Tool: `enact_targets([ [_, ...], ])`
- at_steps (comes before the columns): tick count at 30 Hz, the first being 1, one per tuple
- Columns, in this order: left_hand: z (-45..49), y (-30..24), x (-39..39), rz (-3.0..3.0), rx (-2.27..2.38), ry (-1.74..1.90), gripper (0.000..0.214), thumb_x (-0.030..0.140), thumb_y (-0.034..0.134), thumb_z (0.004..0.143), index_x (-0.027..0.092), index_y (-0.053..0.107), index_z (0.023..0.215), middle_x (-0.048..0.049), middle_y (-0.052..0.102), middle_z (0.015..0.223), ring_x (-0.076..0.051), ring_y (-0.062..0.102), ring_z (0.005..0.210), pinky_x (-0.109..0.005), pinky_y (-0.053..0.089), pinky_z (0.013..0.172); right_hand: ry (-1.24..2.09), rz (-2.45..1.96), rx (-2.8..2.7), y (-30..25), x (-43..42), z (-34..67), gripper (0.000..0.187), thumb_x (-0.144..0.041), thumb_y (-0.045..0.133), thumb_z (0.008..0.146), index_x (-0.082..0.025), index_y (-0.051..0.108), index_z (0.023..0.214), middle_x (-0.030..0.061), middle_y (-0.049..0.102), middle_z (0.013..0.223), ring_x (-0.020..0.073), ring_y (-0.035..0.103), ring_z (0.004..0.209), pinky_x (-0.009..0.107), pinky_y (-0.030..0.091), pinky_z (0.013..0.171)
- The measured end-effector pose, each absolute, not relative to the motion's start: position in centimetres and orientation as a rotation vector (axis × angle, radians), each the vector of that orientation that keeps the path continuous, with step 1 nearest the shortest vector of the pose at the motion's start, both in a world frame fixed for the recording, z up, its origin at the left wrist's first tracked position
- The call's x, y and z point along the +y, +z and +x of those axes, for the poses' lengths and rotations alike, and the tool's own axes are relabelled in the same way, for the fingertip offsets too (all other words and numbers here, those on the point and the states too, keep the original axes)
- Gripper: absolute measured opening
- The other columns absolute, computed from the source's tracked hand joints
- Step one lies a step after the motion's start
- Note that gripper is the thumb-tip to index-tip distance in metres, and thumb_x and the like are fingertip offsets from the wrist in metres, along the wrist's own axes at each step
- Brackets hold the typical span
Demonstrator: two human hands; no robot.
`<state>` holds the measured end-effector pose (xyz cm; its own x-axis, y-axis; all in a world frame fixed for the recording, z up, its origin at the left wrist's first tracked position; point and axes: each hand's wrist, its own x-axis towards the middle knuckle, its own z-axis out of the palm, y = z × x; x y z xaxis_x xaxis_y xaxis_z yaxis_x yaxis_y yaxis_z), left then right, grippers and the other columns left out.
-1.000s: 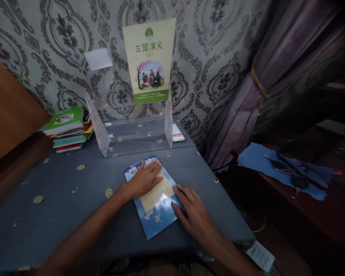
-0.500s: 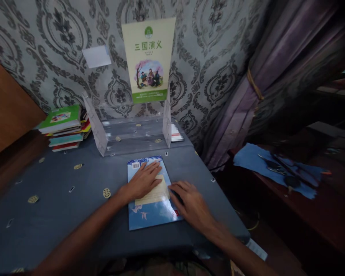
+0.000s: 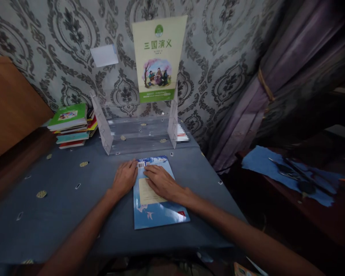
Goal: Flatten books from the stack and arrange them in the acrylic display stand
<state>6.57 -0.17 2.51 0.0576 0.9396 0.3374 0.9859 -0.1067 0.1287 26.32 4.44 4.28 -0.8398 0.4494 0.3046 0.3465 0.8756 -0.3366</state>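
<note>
A thin blue book (image 3: 158,212) with a barcode lies flat on the grey table (image 3: 60,199) in front of me. My left hand (image 3: 125,177) rests at the book's left edge near its top corner, fingers stretched out. My right hand (image 3: 162,182) lies flat on the cover's upper half, fingers spread and pointing left. Behind the book stands a clear acrylic display rack (image 3: 138,132) holding an upright green-and-cream book (image 3: 158,57) against the wall.
A stack of several books (image 3: 71,124) sits at the back left beside a wooden panel (image 3: 8,103). Purple curtains (image 3: 278,73) hang to the right. A lower surface at right holds a blue cloth (image 3: 287,174) with dark tools on it.
The blue book has turned square to the table edge. My left hand slid from the cover to its left edge. My right hand moved from the right edge onto the cover.
</note>
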Motion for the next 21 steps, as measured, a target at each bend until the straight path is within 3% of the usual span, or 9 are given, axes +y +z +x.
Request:
enact_targets([
  [9,6.1,1.9,0.2,-2.21,-1.954,-0.647,0.033,0.017,0.042,0.096,0.017,0.06,0.124,-0.0142,0.068,0.121,-0.027,0.064,0.113,-0.049,0.049,0.102,0.315,-0.652,-2.755,3.0,5.9,22.4,0.047,-0.022,0.046,0.1,0.0,0.047,0.141,0.0222,0.049,0.149,0.031,0.042,0.143,0.05,0.031,0.121],
  [21,6.3,2.3,0.1,-2.204,-1.96,-0.593,0.029,0.02,0.044,0.097,0.016,0.06,0.121,-0.0133,0.069,0.121,-0.027,0.063,0.112,-0.046,0.049,0.099,0.282,-0.665,-2.742,3.2,6.1,23.5,0.047,-0.029,0.047,0.101,-0.006,0.049,0.142,0.0205,0.05,0.149,0.0299,0.042,0.143,0.049,0.032,0.12],
])
